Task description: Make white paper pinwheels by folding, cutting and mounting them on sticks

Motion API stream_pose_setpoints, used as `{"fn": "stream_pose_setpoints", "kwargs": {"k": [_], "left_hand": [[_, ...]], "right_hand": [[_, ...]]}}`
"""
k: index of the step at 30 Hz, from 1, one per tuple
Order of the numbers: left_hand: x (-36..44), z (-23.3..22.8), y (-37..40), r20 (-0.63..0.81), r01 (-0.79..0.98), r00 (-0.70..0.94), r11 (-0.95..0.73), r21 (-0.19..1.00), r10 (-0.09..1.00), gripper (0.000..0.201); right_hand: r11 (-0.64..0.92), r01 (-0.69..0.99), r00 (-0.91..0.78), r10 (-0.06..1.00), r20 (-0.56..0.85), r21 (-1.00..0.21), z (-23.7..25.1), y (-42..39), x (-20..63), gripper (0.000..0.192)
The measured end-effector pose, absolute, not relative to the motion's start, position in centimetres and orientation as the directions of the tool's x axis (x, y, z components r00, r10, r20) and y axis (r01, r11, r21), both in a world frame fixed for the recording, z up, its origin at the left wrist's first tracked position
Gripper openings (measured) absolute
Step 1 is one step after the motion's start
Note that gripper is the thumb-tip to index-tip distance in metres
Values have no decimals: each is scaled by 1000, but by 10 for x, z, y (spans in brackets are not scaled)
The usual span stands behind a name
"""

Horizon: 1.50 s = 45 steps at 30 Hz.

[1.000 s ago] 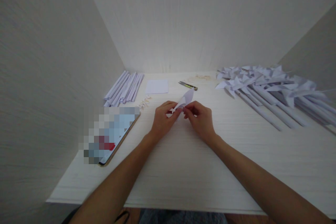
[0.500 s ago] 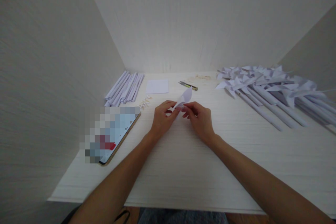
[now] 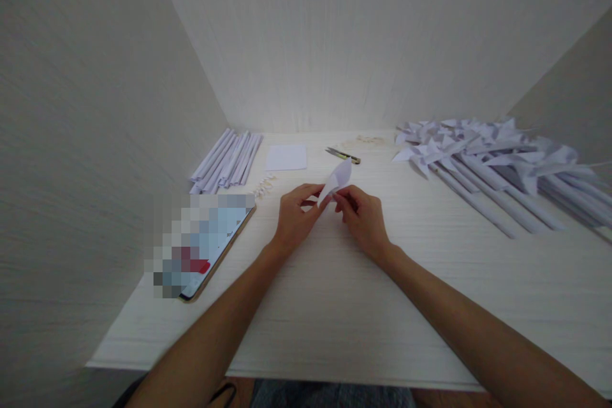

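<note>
Over the middle of the table, both hands are at a white paper pinwheel (image 3: 340, 173), whose curved paper blade stands up between them. My left hand (image 3: 297, 213) is closed on its left side, thumb and fingers pinching the paper. Against its lower right part, my right hand (image 3: 361, 213) pinches with thumb and index finger. The spot where the fingertips meet is small and partly hidden, so any small piece there cannot be made out. Just behind the hands lies a pair of small yellow-handled snips (image 3: 343, 155).
Rolled paper sticks (image 3: 228, 159) lie at the back left, beside stacked paper squares (image 3: 286, 157). Small pale bits (image 3: 264, 185) are scattered nearby. A phone (image 3: 217, 242), partly blurred, rests at left. Finished-looking pinwheels on sticks (image 3: 482, 153) are heaped at right. Walls enclose the table (image 3: 344, 319).
The paper has turned slightly between my hands, and more of its left edge now shows in front of the left fingers. Both hands stay in nearly the same place.
</note>
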<state>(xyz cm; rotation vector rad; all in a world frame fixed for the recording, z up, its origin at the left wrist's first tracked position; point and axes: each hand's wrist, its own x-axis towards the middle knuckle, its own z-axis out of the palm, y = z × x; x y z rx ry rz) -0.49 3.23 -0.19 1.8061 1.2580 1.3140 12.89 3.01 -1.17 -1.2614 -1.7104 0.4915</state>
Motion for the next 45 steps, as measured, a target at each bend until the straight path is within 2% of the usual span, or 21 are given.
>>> {"fn": "stream_pose_setpoints", "kwargs": {"k": [6, 12, 19, 25, 45], "left_hand": [[-5, -5, 34, 405, 331, 52, -399, 855, 913, 27], [-5, -4, 33, 420, 340, 72, -418, 842, 905, 24], [-6, -9, 34, 437, 334, 74, -435, 836, 896, 27], [-6, -6, 34, 488, 388, 89, -482, 786, 868, 23], [-4, -6, 34, 529, 372, 105, -527, 764, 842, 21]], "right_hand": [[391, 527, -40, 898, 438, -754, -13, 30, 129, 16], [392, 543, -48, 897, 439, -743, -14, 30, 130, 16], [466, 592, -12, 821, 571, -658, -11, 29, 130, 12], [482, 606, 3, 794, 608, -632, -10, 28, 129, 12], [478, 610, 11, 792, 610, -632, -10, 27, 129, 12]]}}
